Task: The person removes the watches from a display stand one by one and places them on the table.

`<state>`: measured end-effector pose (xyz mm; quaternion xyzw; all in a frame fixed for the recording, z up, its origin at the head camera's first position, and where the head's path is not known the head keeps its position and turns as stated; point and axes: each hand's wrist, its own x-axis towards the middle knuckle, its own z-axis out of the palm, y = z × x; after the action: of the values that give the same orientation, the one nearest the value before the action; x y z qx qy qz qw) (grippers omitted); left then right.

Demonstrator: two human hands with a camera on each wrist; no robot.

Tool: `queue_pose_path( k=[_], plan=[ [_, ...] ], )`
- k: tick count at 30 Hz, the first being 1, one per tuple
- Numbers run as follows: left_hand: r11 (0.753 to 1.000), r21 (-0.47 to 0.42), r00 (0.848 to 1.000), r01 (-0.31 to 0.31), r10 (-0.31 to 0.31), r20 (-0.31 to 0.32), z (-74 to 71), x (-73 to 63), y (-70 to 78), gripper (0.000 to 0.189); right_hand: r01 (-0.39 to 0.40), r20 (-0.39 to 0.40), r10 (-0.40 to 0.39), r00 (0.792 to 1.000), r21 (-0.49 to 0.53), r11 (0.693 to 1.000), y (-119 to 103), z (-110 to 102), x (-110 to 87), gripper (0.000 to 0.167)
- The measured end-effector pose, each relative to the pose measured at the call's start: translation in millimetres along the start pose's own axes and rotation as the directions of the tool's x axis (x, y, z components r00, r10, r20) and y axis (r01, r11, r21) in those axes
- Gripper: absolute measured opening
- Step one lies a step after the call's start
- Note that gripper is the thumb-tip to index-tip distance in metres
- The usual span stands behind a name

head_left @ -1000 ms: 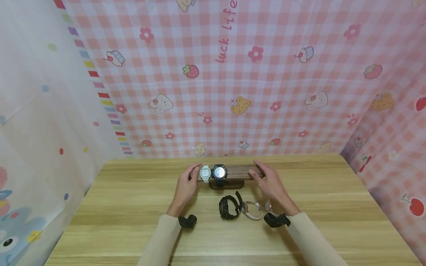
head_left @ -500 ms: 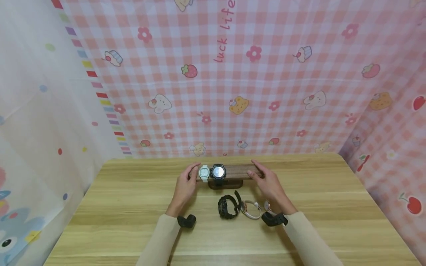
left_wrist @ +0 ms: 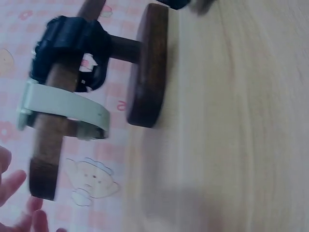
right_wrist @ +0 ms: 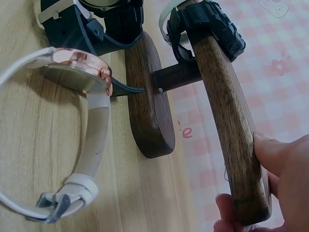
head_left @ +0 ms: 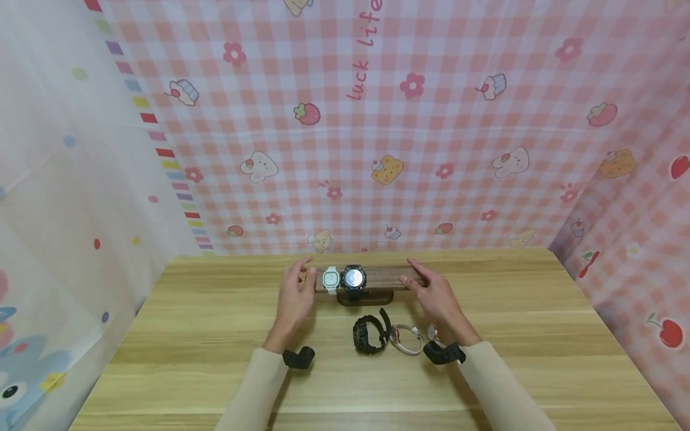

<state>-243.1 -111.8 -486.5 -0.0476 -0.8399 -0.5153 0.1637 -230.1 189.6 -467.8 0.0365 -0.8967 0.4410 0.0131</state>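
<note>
A dark wooden watch stand [head_left: 385, 279] stands near the back of the table, its crossbar raised over an oblong base. A pale green-white watch [head_left: 331, 279] and a black watch [head_left: 353, 278] are strapped round the bar's left half. My right hand [head_left: 438, 294] grips the right end, thumb on the near face and fingers behind it in the right wrist view. At the left end, my left hand [head_left: 294, 294] has its fingers loosely spread; the left wrist view shows them around the bar's tip [left_wrist: 43, 186] without gripping it.
In front of the stand lie a black watch [head_left: 362, 336] with its strap unfastened and a rose-gold watch with a white strap [head_left: 418, 342]. Another small watch [head_left: 433, 333] lies by my right wrist. A checked pink curtain [head_left: 345, 143] hangs behind the table [head_left: 205, 347].
My left hand has let go of the bar's left end and moved slightly left, its fingers opening. The right hand keeps its grip, and the stand and watches stay put.
</note>
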Motion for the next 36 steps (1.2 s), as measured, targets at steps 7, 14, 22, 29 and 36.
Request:
queue_pose_path(
  k=[7,14,22,29,36],
  plan=[
    [0.987,0.007,0.987,-0.163,0.163,0.01,-5.0,-1.6,10.4,0.026,-0.001,-0.001,0.001,1.0,0.002,1.0,-0.3,0.0,-0.1,0.058],
    [0.982,0.049,0.975,-0.184,0.176,0.135,-2.2,-3.5,11.8,0.038,0.005,0.001,-0.005,1.0,0.01,1.0,0.5,1.1,0.7,0.058],
    [0.979,0.069,0.971,-0.191,0.179,0.156,0.0,-4.1,12.3,0.048,-0.003,0.008,0.003,1.0,0.013,1.0,0.7,-1.0,0.7,0.058],
    [0.977,0.075,0.971,-0.201,0.188,0.15,0.7,-4.1,15.1,0.047,0.0,0.003,0.0,1.0,0.0,1.0,0.4,-2.2,0.6,0.057],
    [0.975,0.082,0.969,-0.204,0.189,0.159,0.8,-4.2,16.3,0.046,0.006,0.008,-0.006,1.0,0.001,1.0,-0.1,-1.7,0.4,0.056]
  ],
)
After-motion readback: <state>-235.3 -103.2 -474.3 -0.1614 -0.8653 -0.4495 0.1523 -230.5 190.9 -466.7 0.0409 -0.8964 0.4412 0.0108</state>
